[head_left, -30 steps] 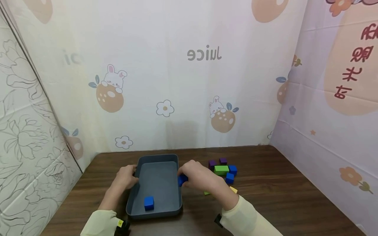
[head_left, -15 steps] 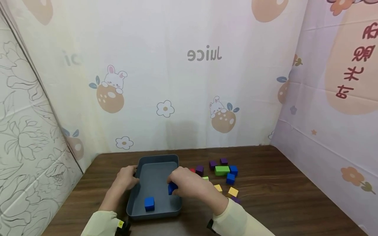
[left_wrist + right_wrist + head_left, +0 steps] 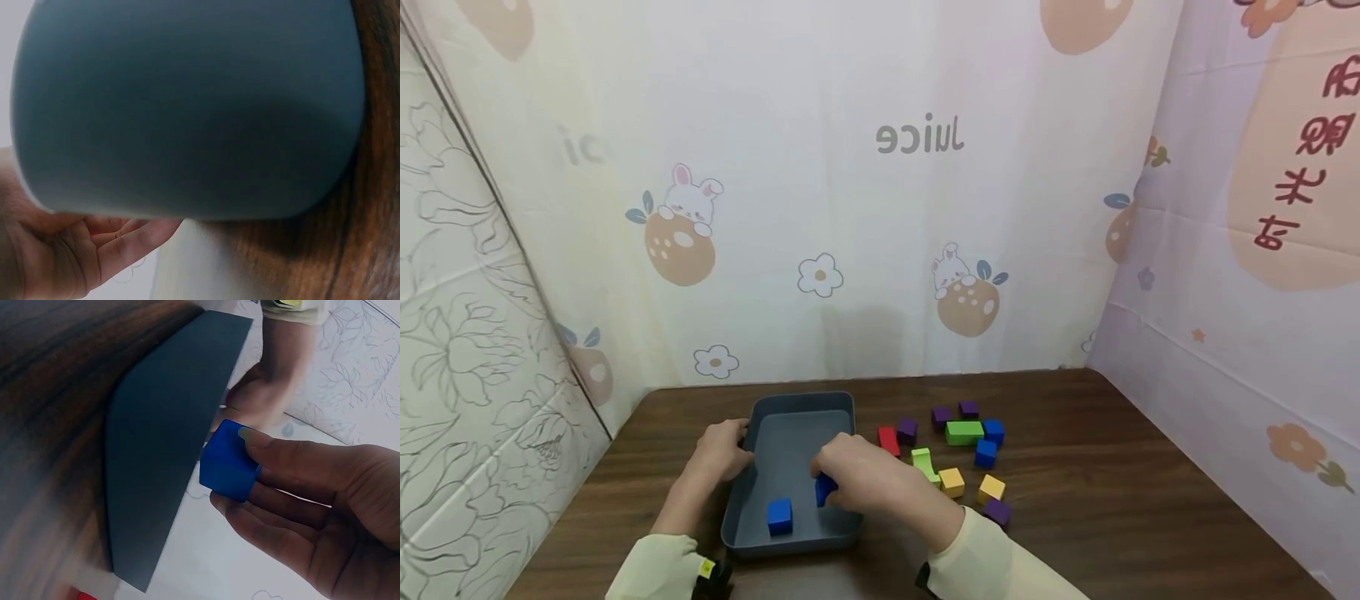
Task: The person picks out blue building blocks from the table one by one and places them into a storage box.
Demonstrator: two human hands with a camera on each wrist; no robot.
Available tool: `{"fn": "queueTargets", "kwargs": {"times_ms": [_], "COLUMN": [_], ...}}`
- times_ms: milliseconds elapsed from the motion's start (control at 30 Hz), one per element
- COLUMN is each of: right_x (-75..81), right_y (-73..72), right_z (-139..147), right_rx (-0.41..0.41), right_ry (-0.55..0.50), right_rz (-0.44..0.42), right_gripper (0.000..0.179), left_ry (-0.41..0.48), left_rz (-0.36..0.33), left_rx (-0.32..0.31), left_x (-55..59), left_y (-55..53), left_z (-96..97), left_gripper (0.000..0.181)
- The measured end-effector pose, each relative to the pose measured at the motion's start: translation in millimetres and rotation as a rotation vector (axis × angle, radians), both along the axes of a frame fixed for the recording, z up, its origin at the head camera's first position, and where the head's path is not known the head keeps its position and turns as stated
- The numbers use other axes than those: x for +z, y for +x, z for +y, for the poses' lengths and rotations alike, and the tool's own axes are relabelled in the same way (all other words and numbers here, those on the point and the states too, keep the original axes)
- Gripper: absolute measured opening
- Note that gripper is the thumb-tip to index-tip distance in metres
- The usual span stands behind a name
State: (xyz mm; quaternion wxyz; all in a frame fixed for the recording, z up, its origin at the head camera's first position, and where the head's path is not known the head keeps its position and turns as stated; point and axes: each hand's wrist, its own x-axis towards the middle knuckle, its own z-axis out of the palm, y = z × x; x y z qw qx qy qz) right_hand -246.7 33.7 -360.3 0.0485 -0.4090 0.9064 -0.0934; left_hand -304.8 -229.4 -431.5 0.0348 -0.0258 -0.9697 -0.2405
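My right hand (image 3: 865, 475) pinches a blue cube (image 3: 226, 464) between thumb and fingers, over the near right part of a dark grey tray (image 3: 797, 442). In the right wrist view the cube shows just above the tray's rim. Another blue cube (image 3: 780, 517) lies inside the tray, near its front left corner. At the tray's left side, my left hand (image 3: 718, 454) grips the rim, thumb at the edge. The left wrist view has the tray's outer wall (image 3: 187, 112) filling most of it, with fingers (image 3: 134, 247) partly hidden behind.
Right of the tray, loose blocks lie on the brown wooden table (image 3: 1112, 467): a red block (image 3: 888, 441), a green block (image 3: 964, 433), a light green piece (image 3: 923, 467), a yellow cube (image 3: 951, 482), a purple block (image 3: 997, 512) and several others. Patterned curtains stand behind and at both sides.
My right hand has carried the blue cube from the tray's right rim leftward and nearer, over the inside, uncovering blocks behind it. The left hand and tray have stayed put.
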Motion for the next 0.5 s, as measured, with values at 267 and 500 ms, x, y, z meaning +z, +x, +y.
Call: {"fn": "queueTargets", "kwargs": {"times_ms": [267, 500], "right_x": [-12.8, -17.8], "right_y": [-1.2, -3.0], "right_z": [-6, -13], "right_rx": [0.017, 0.029], "right_ry": [0.022, 0.031], "right_rz": [-0.003, 0.008], "right_gripper": [0.028, 0.03], "left_ry": [0.023, 0.016], "left_rz": [-0.016, -0.003], "left_rx": [0.008, 0.006], "left_x": [-2.1, 0.6], "left_y": [2.3, 3.2], "left_z": [1.3, 1.0], "left_gripper": [0.06, 0.059]}}
